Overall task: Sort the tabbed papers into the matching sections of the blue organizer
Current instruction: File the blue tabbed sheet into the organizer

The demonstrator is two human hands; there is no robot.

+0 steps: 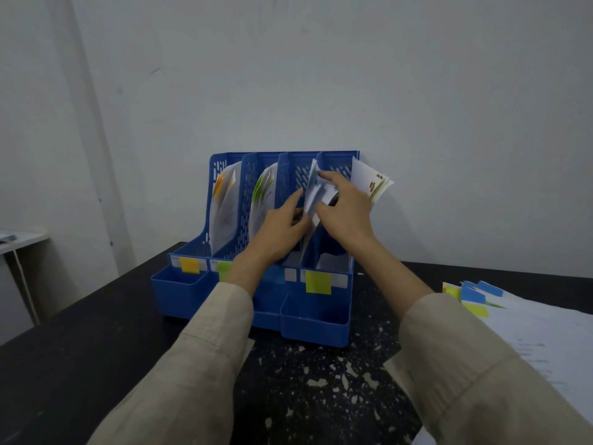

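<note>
Your left hand (282, 224) and right hand (345, 205) both pinch blue-tabbed papers (313, 191) in the blue organizer's (316, 316) third section; remaining stack (526, 319) lies at 3 o'clock.

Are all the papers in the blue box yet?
Not yet. Papers already stand in the orange-tab section, the green-tab section and the far right section of the blue organizer. Both hands, left and right, are tucking a paper into the third section. A tabbed stack still waits.
</note>
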